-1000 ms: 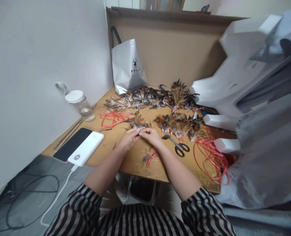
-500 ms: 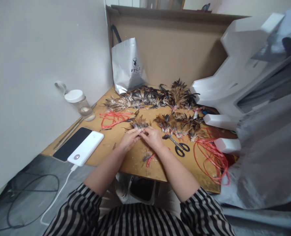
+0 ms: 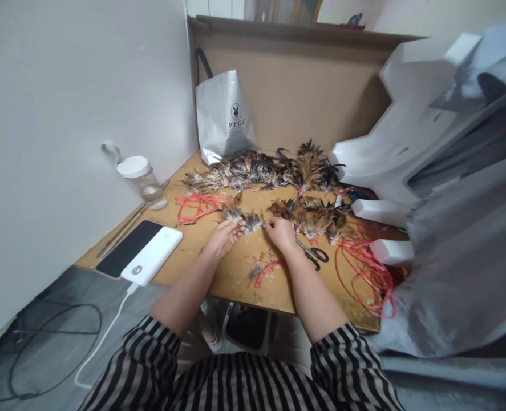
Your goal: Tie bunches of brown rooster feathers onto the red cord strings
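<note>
My left hand pinches a small bunch of brown feathers on the wooden table. My right hand is a short way to the right, fingers closed in a pinch near the same bunch; what it holds is too small to see. Black scissors lie just right of my right hand. A heap of brown and black feathers sits beyond it. A few feather scraps and a red string piece lie between my forearms.
A long row of feather bunches lies at the back. Red cords lie left, and more red cords right. A phone, a white power bank, a jar, a silver bag and white foam blocks surround the work area.
My hands have moved apart; the right hand has shifted right toward the scissors. The feather bunch now shows between them.
</note>
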`<control>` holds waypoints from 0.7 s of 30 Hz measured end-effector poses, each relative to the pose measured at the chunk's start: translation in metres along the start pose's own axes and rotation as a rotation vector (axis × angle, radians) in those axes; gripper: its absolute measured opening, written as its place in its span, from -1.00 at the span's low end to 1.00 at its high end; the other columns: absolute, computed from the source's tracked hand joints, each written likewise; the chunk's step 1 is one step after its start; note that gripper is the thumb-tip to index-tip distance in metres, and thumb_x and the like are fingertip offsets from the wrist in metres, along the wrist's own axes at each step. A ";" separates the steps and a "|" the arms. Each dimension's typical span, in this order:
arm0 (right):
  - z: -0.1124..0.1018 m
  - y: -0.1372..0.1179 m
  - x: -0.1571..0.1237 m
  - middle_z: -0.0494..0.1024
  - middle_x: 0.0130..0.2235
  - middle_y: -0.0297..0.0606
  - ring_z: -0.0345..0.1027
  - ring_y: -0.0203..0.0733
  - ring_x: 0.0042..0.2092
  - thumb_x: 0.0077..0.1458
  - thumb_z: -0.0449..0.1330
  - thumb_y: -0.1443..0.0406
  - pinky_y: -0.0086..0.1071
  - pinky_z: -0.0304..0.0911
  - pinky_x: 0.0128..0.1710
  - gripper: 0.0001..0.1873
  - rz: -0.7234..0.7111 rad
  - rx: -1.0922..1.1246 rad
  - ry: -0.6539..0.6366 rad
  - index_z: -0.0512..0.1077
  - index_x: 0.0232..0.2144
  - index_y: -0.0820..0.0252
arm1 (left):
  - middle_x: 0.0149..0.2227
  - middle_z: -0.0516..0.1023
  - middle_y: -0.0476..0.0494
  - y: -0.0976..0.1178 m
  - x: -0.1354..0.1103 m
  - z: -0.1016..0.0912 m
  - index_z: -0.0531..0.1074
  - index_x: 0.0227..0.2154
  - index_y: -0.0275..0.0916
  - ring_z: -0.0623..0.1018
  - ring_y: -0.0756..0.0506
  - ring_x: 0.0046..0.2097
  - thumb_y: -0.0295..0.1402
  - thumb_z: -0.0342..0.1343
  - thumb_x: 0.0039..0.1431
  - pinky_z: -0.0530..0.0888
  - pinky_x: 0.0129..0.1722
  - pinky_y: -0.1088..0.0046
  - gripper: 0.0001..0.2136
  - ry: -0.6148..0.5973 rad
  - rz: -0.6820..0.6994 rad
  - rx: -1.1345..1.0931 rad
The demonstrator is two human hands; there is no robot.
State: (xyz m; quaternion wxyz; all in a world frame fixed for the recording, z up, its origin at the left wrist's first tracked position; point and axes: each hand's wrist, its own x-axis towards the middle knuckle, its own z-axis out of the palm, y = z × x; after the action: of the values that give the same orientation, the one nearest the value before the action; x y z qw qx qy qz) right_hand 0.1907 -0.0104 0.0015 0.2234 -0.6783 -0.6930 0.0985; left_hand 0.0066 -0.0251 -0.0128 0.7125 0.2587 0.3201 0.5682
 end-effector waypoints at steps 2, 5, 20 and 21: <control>-0.001 -0.004 -0.003 0.53 -0.36 -0.13 0.38 -0.12 -0.31 -0.07 0.08 0.14 -0.38 0.15 -0.35 -0.73 0.014 -0.116 -0.031 0.50 -0.41 0.14 | -0.40 0.52 -0.15 0.000 -0.001 0.001 0.43 -0.35 -0.38 0.48 0.08 -0.45 -0.49 0.11 0.00 0.38 -0.49 0.65 -0.88 -0.013 -0.007 0.008; -0.001 -0.009 -0.006 0.53 -0.35 -0.05 0.39 -0.09 -0.29 -0.05 0.06 0.18 -0.35 0.17 -0.33 -0.72 0.023 -0.247 -0.057 0.51 -0.40 0.17 | -0.41 0.52 -0.15 0.000 -0.002 0.001 0.43 -0.36 -0.37 0.48 0.08 -0.46 -0.47 0.10 0.01 0.38 -0.50 0.64 -0.88 -0.032 -0.022 0.025; -0.002 -0.005 0.002 0.32 -0.66 -0.39 -0.02 -0.45 -0.66 -0.30 0.22 0.19 -0.49 -0.12 -0.64 -0.75 0.209 0.998 -0.157 0.42 -0.56 0.29 | -0.41 0.54 -0.17 -0.001 -0.003 0.004 0.44 -0.36 -0.39 0.49 0.07 -0.45 -0.49 0.11 0.01 0.40 -0.47 0.64 -0.89 -0.059 -0.053 0.039; -0.002 -0.009 0.001 0.30 -0.66 -0.42 -0.06 -0.47 -0.67 -0.33 0.25 0.19 -0.50 -0.15 -0.65 -0.73 0.232 1.147 -0.199 0.41 -0.55 0.28 | -0.40 0.54 -0.18 -0.001 -0.003 0.004 0.44 -0.36 -0.39 0.50 0.07 -0.44 -0.49 0.10 0.01 0.40 -0.47 0.64 -0.89 -0.060 -0.057 0.044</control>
State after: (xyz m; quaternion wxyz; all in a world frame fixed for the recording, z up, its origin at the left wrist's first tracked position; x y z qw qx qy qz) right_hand 0.1834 -0.0100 0.0074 0.4759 -0.5081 -0.4683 0.5442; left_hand 0.0103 -0.0287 -0.0105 0.7319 0.2817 0.3184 0.5325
